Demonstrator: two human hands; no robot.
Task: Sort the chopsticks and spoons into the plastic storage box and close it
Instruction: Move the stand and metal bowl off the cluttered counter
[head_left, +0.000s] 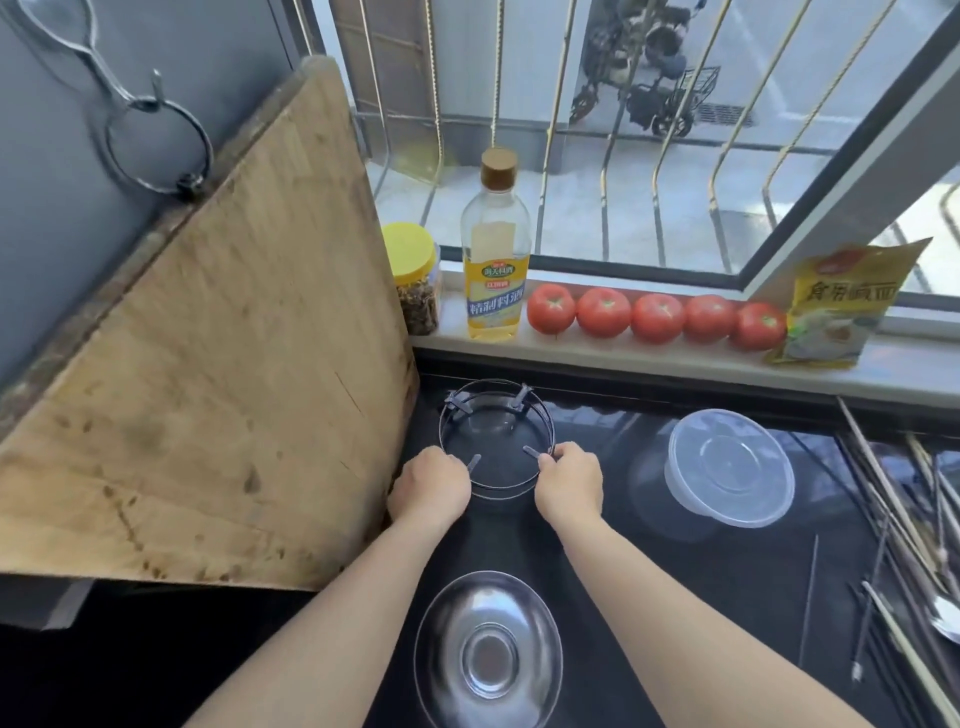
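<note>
A clear round container with dark clips on its rim stands on the black counter, below the window sill. My left hand grips its near left rim, and my right hand pinches a clip on its near right rim. Chopsticks lie in a loose pile at the right edge, with a metal spoon among them. A single thin stick lies apart from the pile.
A clear lidded plastic bowl sits right of the hands. A steel bowl is near the front. A large wooden board leans at left. On the sill stand a bottle, a jar, tomatoes and a packet.
</note>
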